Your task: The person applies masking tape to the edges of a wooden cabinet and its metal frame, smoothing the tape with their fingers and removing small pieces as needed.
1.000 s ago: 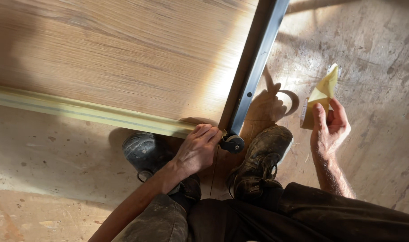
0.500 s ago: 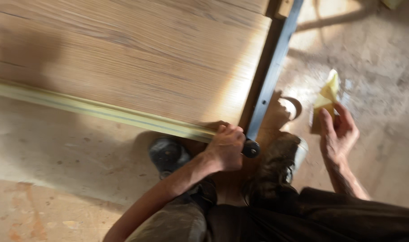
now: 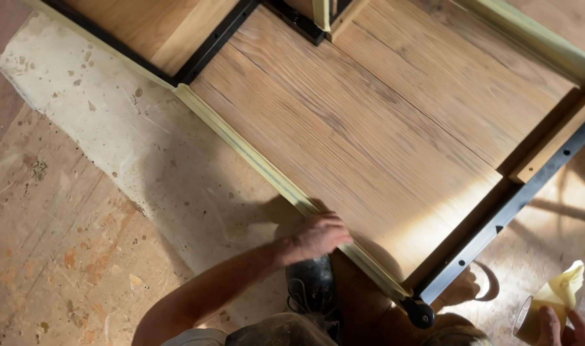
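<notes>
A wide oak-coloured wooden panel (image 3: 395,141) lies flat in a black metal frame (image 3: 510,208). Pale yellow-green masking tape (image 3: 254,150) runs along its near edge. My left hand (image 3: 319,236) presses down on that taped edge near the panel's lower corner, fingers curled over the strip. My right hand (image 3: 558,325) sits at the bottom right corner of the view and grips a roll of masking tape (image 3: 552,304) with a loose yellowish end sticking up. A small black wheel (image 3: 420,314) is fixed at the frame's near corner.
Below the panel is a stained, dusty plywood floor (image 3: 81,230) with a pale plaster patch. My dark work shoe (image 3: 312,288) stands just under my left hand. More taped edge (image 3: 536,38) and black framing (image 3: 215,41) show at the top.
The view has swung and pulled back, showing far more of the panel. My left hand has slid along the taped edge, away from the wheel. My right hand with the roll is now lower right.
</notes>
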